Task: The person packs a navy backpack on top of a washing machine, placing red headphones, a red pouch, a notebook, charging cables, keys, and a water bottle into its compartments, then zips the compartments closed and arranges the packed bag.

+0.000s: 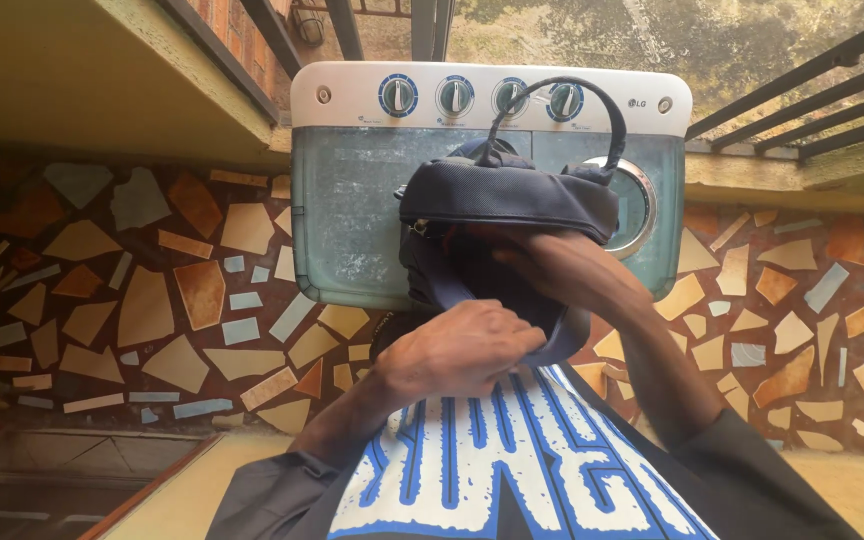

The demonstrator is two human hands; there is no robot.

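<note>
A dark navy backpack [507, 205] rests on top of a twin-tub washing machine [352, 230], its black carry loop arching over the dials. My left hand [457, 350] grips the near edge of the bag's opening, at a strap. My right hand [567, 272] reaches into the open bag from the right, fingers partly hidden inside, so what it holds cannot be seen.
The washing machine has several blue dials [398, 95] along a white back panel and a round spin-tub lid [642, 205] at the right. A mosaic tile floor [152, 300] surrounds it. Metal railings [802, 90] run behind, and a yellow ledge [102, 70] stands at the left.
</note>
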